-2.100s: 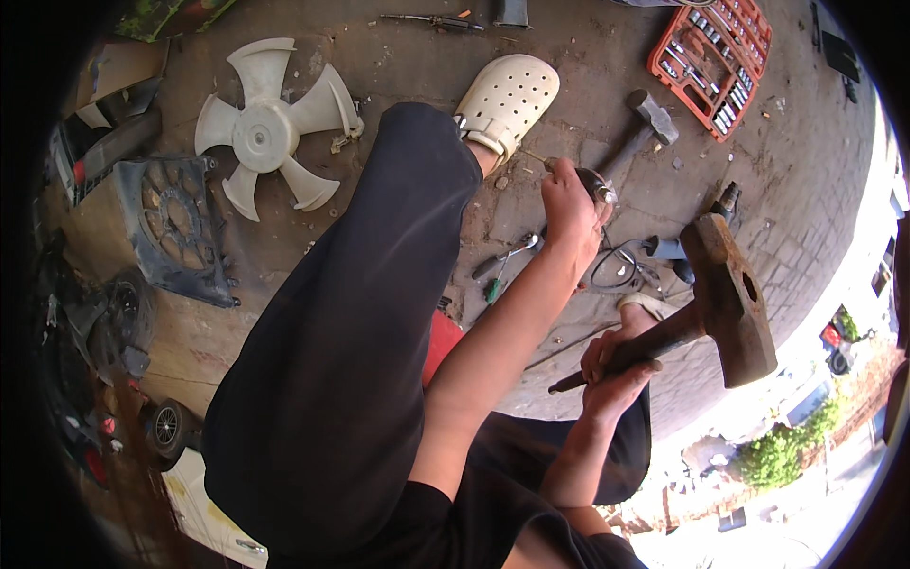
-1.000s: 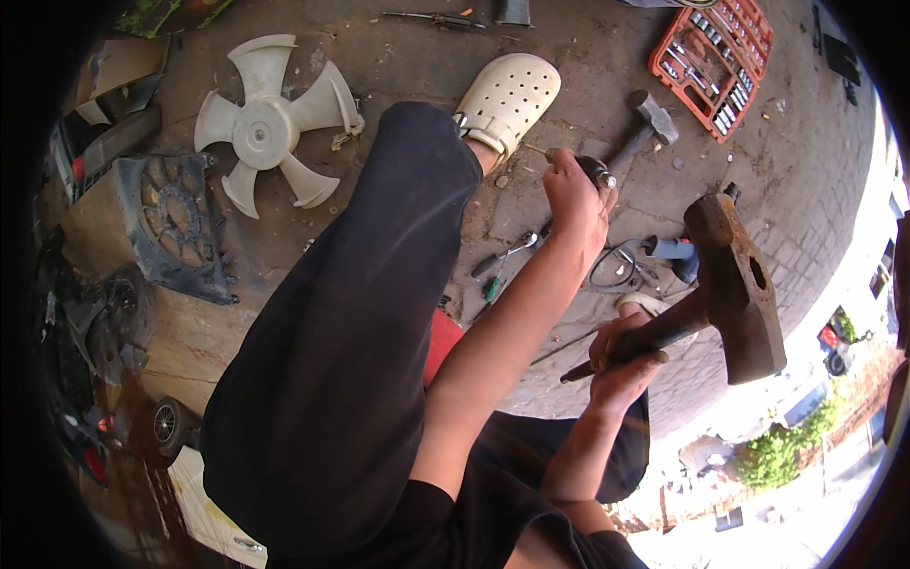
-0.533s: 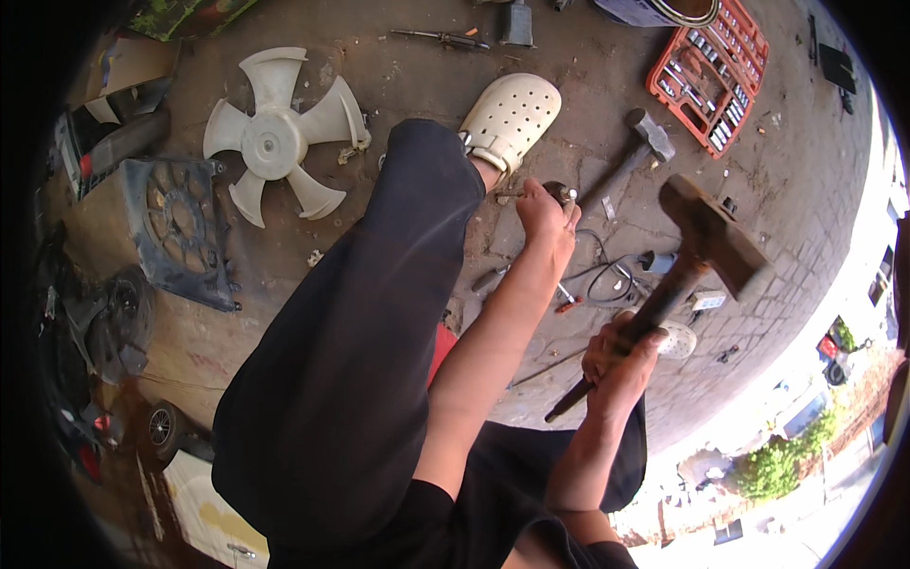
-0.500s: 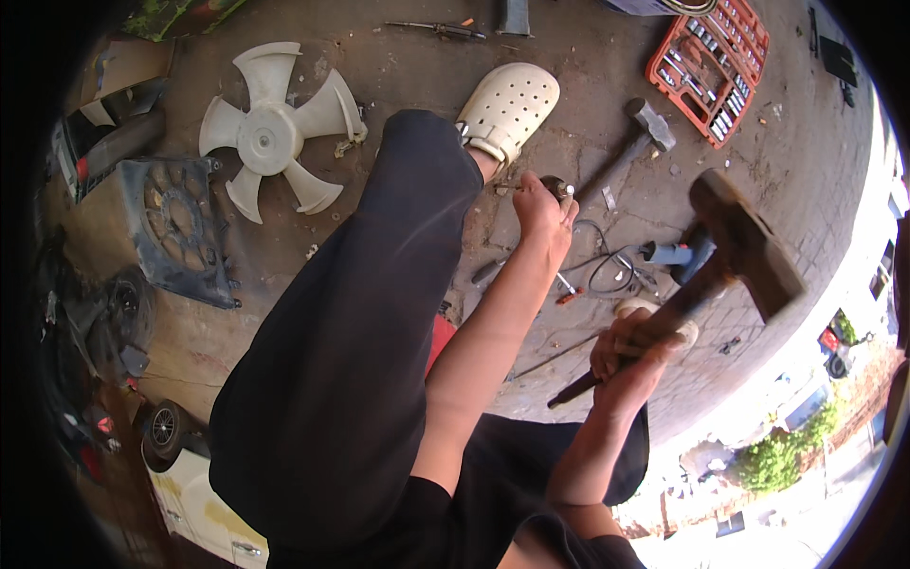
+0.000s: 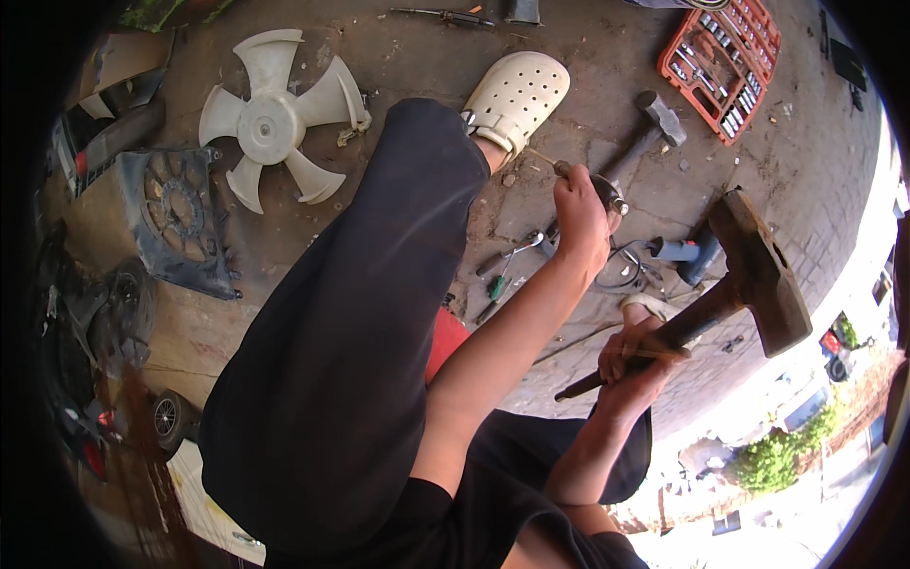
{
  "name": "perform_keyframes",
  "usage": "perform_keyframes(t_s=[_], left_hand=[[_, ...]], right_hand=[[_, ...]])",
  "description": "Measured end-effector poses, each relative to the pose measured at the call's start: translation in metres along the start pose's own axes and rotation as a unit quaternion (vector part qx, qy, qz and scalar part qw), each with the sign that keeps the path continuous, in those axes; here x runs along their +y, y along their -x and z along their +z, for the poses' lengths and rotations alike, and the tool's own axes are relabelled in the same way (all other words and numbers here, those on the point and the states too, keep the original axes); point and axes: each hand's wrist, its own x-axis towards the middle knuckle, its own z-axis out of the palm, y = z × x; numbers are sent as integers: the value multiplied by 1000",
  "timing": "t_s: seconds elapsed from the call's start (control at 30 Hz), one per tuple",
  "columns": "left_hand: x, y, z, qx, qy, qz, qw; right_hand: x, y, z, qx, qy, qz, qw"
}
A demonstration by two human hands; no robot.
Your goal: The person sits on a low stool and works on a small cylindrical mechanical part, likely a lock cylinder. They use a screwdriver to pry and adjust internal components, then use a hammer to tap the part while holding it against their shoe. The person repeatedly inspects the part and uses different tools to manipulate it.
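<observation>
My right hand (image 5: pixel 633 362) is closed round the handle of a heavy hammer (image 5: pixel 758 270). Its rusty steel head is raised toward the right, and the handle end sticks out below my fist. Farther forward, my left hand (image 5: pixel 580 213) grips a dark metal part (image 5: pixel 608 192) with a shiny round tip; its exact kind is hidden by my fingers. Just beyond that hand lies a second hammer (image 5: pixel 661 119), its handle partly covered by the hand and part. A ratchet (image 5: pixel 519 249) and a green-handled screwdriver (image 5: pixel 497 286) are on the ground beside my left forearm.
An orange socket set case (image 5: pixel 720 71) lies open at the far right. A blue power tool (image 5: pixel 690 251) and cable are near the raised hammer. On the left are a white fan (image 5: pixel 268 126) and a dark fan shroud (image 5: pixel 178 213). My cream clog (image 5: pixel 519 100) is ahead.
My left hand has moved right with the metal part, uncovering the ratchet and green-handled screwdriver. The right hand still grips the hammer, whose head has shifted slightly lower and turned.
</observation>
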Motion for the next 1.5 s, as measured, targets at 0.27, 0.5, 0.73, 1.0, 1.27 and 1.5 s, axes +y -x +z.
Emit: perform_keyframes(t_s=[0.27,0.5,0.73,1.0,1.27,1.5], left_hand=[[-2,-6,3,19,1,-14,1000],[-3,0,-1,-15,-15,-17,1000],[0,-4,2,4,-14,-4,1000],[-6,-5,4,22,-8,-4,1000],[1,-4,9,2,25,-15,1000],[4,-7,15,-10,36,10,999]], right_hand=[[-3,-5,1,0,-3,7,1000],[-2,-3,5,13,0,10,1000],[3,0,1,3,15,19,1000],[6,-1,-1,0,11,17,1000],[3,-2,-2,-19,32,11,999],[-8,-5,-2,-46,60,-69,995]])
